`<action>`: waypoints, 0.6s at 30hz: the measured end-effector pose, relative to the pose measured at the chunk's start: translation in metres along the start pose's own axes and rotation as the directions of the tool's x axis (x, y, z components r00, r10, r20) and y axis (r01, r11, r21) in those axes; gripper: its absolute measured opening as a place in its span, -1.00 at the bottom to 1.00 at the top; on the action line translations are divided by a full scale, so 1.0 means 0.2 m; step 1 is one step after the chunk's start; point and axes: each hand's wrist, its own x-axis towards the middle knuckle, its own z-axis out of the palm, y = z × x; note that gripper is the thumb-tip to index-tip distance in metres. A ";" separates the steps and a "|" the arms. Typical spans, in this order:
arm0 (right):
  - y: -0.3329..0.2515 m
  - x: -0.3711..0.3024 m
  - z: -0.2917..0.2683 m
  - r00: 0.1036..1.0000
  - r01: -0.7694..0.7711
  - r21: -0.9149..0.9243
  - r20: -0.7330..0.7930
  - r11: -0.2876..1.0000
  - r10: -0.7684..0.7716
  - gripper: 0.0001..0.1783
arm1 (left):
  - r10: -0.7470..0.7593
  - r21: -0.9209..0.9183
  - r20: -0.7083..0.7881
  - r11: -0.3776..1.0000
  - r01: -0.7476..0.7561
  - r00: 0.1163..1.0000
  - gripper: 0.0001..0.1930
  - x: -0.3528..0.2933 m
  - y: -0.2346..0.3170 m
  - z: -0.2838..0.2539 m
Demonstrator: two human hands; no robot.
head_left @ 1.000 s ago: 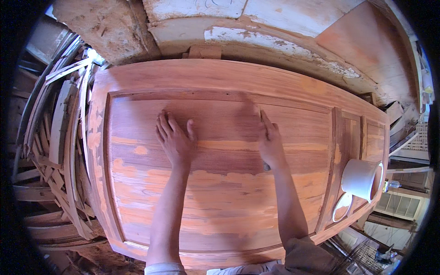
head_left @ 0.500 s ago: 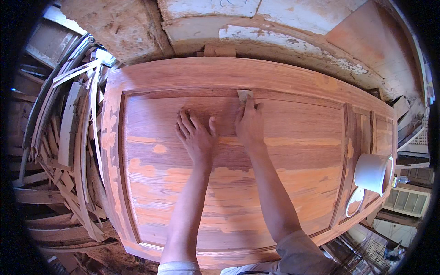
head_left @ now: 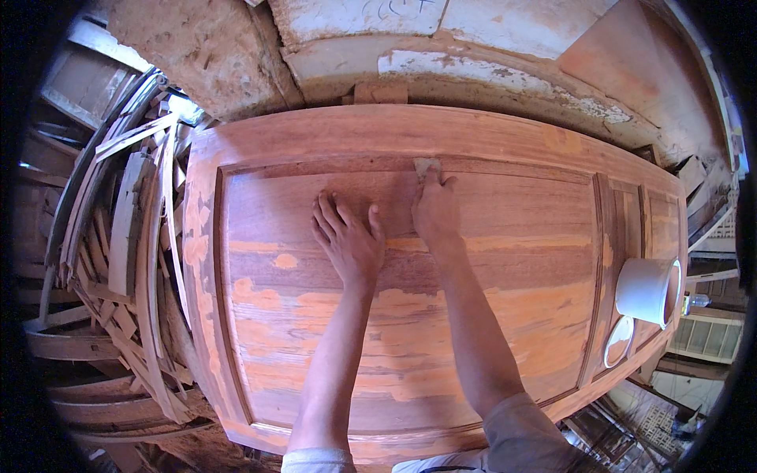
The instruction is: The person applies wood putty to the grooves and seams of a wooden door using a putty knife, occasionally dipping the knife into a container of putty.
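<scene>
A large wooden panel door lies flat before me, with orange filler patches smeared across its wide panel and frame. My left hand rests palm down on the upper part of that panel, fingers spread, holding nothing. Just right of it, my right hand grips what looks like a small putty knife, index finger stretched along it. Its pale grey-tan blade touches the recessed moulding at the panel's far edge. Fingers hide the handle.
A white tub stands near the door's right end, a round lid with orange residue beside it. Scrap wood strips are heaped at the left. Beyond the far edge sit large dusty slabs. A clear bottle shows at far right.
The whole view has shifted slightly, so the door appears a little lower and further right. The blade has tilted slightly at the moulding; both hands keep nearly the same place on the panel.
</scene>
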 end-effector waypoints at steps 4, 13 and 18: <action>0.05 0.12 -0.15 0.967 0.191 -0.065 0.186 0.979 -0.176 -0.53 | -0.005 -0.032 -0.005 0.999 0.004 1.000 -0.31 0.00 0.00 -0.01; 0.21 0.26 -0.72 0.825 -0.418 0.567 0.564 0.710 0.035 -0.72 | -0.014 -0.061 -0.022 0.998 0.013 1.000 -0.33 -0.01 -0.02 0.01; 0.24 0.07 -0.48 0.884 -0.318 0.384 0.450 0.867 0.125 -0.71 | -0.014 -0.060 -0.032 0.998 0.012 0.999 -0.34 -0.01 -0.03 0.00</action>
